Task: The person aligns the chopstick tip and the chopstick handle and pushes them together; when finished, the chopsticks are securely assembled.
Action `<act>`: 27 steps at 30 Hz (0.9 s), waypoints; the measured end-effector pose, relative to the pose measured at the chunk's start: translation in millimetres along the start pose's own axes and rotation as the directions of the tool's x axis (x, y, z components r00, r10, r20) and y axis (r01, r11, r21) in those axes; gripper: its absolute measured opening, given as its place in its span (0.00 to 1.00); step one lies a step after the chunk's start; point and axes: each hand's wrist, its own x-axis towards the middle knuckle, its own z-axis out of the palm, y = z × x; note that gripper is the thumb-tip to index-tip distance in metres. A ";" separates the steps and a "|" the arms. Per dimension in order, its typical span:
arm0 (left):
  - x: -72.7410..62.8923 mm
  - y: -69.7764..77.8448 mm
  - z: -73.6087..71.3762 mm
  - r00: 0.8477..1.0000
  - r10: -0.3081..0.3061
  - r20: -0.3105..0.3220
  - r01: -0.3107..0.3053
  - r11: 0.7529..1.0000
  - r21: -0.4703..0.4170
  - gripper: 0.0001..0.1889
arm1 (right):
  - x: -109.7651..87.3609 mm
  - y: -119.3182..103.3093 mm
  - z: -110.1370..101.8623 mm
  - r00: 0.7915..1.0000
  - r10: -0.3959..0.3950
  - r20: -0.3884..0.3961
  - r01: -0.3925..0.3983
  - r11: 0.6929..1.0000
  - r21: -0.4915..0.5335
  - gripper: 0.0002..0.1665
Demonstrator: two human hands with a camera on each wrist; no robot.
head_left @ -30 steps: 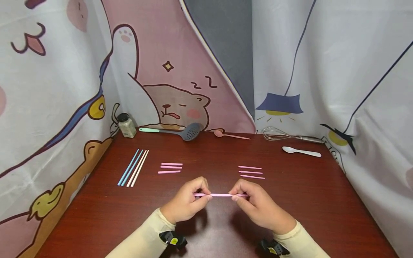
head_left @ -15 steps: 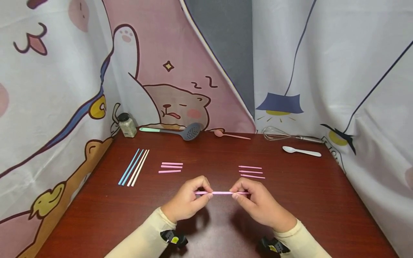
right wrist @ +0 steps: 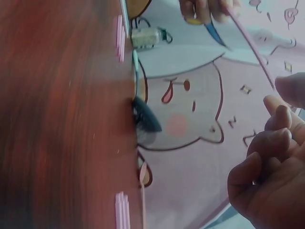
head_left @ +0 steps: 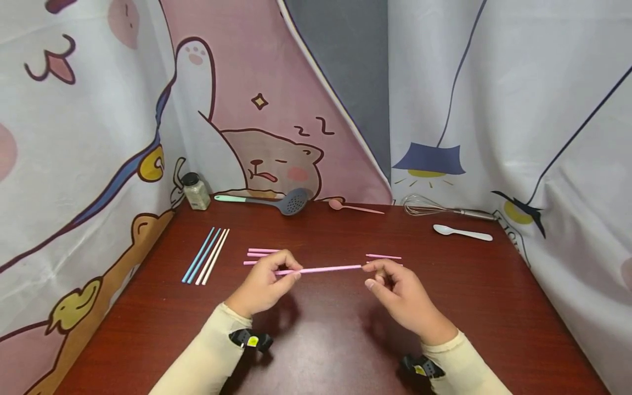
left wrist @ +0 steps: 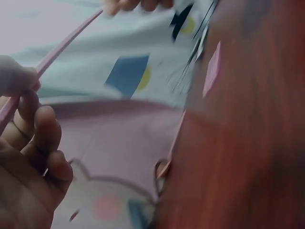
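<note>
Worktop: as my sleeved forearms reach over it, glossy reddish wood lies open between them, its far edge meeting cloth.
Left hand: my thumb and finger pinch the pink rod toward one end.
Right hand: unclenched, fingers loosely bent, index fingertip beside the rod's other end.
Rod: slim, straight, above the worktop.

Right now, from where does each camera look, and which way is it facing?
Head: worn on the head, facing forward and down at the table; left hand, right hand and sleeves show.
Left wrist: worn there, facing across the table toward a printed lamp; left hand near, right fingers at top.
Right wrist: worn there, facing the jar and printed bear; right hand near, left fingers at top.
Both wrist views share the pink stick.
</note>
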 end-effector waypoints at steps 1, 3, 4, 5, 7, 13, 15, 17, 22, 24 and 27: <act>1.3 -1.5 -6.5 1.000 -0.003 -0.025 0.003 1.000 0.004 0.05 | 0.8 2.2 -1.8 1.000 0.012 -0.017 -0.012 1.000 -0.008 0.14; 3.6 -4.6 -20.2 0.997 -0.002 -0.081 0.002 1.000 -0.004 0.03 | 2.1 7.4 -5.6 0.998 0.041 -0.040 -0.042 0.999 -0.021 0.13; 4.4 -6.9 -27.6 0.993 -0.002 -0.114 0.002 1.000 0.000 0.03 | 2.8 9.9 -7.4 0.998 0.054 -0.045 -0.055 0.998 -0.021 0.13; 5.0 -9.2 -35.4 0.987 -0.002 -0.159 0.004 1.000 0.009 0.03 | 3.3 12.6 -9.0 0.997 0.065 -0.047 -0.066 0.998 -0.024 0.13; 5.6 -15.6 -52.0 0.964 -0.017 -0.265 0.026 0.999 0.032 0.02 | 4.4 17.6 -11.8 0.995 0.086 -0.048 -0.086 0.996 -0.009 0.12; 0.1 -38.4 -100.2 0.811 -0.138 -0.569 0.233 0.968 0.097 0.02 | 6.5 34.1 -15.0 0.995 0.097 -0.029 -0.093 0.987 0.128 0.08; -5.7 -52.9 -115.6 0.770 -0.166 -0.616 0.308 0.942 0.130 0.03 | 6.5 37.6 -15.2 0.995 0.092 -0.040 -0.087 0.990 0.113 0.08; -12.9 -67.0 -128.5 0.739 -0.198 -0.644 0.384 0.909 0.162 0.03 | 6.6 39.0 -15.9 0.994 0.095 -0.060 -0.091 0.993 0.079 0.08; -30.1 -81.0 -152.9 0.703 -0.341 -0.624 0.590 0.770 0.243 0.07 | 6.6 41.7 -17.8 0.989 0.114 -0.098 -0.113 0.994 0.008 0.08; -35.4 -82.6 -160.1 0.688 -0.390 -0.612 0.640 0.724 0.258 0.08 | 6.5 43.5 -18.2 0.988 0.121 -0.100 -0.121 0.993 0.000 0.08; -42.1 -85.6 -168.6 0.665 -0.431 -0.610 0.686 0.675 0.270 0.10 | 6.6 45.9 -18.2 0.986 0.132 -0.102 -0.133 0.991 0.000 0.08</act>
